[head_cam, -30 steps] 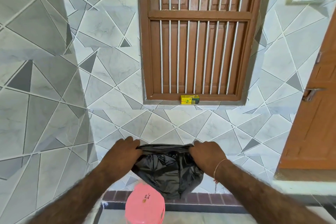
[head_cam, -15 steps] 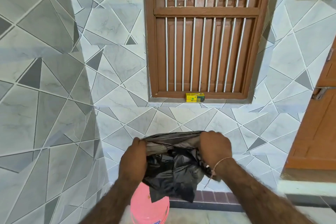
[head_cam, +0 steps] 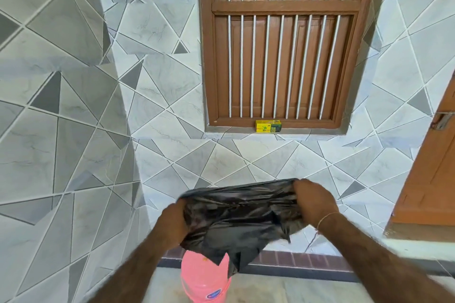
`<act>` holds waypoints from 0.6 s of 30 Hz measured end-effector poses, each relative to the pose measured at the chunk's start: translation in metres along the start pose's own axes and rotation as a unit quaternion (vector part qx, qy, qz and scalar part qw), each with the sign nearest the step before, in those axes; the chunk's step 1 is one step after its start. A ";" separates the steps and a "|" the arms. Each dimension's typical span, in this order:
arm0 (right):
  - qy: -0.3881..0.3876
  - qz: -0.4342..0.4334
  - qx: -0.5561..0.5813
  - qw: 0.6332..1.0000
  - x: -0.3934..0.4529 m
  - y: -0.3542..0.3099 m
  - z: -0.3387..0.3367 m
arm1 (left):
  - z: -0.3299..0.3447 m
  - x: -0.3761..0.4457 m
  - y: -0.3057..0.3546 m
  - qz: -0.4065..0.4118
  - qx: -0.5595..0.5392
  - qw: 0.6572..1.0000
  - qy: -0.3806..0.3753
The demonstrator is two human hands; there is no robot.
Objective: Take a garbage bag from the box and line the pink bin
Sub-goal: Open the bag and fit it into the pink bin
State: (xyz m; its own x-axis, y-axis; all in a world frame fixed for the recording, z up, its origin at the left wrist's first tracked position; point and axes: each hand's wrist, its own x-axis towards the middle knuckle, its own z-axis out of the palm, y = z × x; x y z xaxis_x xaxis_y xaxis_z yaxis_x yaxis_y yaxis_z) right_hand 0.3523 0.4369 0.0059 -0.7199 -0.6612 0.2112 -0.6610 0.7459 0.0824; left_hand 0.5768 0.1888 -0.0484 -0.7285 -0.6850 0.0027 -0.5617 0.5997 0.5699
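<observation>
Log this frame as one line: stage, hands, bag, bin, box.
stage: opening bag | left hand: gripping bag | right hand: gripping bag | black bag: above bin | pink bin: unlined | yellow box: on window sill

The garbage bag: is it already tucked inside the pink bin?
No, both hands hold the garbage bag in the air above the pink bin.

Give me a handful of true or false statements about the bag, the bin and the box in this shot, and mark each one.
1. Both hands grip the black garbage bag. True: the left hand and right hand each hold it.
2. The bag already lines the pink bin. False: it hangs above the bin.
3. The yellow box sits on the window ledge. True.
4. The bin stands on the ledge. False: it is on the floor below the hands.
</observation>
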 end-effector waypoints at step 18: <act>0.017 0.080 0.008 0.997 0.033 0.040 -0.027 | -0.091 0.037 0.007 -0.011 0.241 0.968 0.064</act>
State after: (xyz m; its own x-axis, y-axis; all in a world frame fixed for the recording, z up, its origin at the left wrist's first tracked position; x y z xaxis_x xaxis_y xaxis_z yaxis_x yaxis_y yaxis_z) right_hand 0.3079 0.4471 0.0426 -0.8082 -0.5313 0.2542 -0.5425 0.8395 0.0298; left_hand 0.5819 0.1302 0.0299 -0.6768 -0.7271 0.1147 -0.7171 0.6865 0.1205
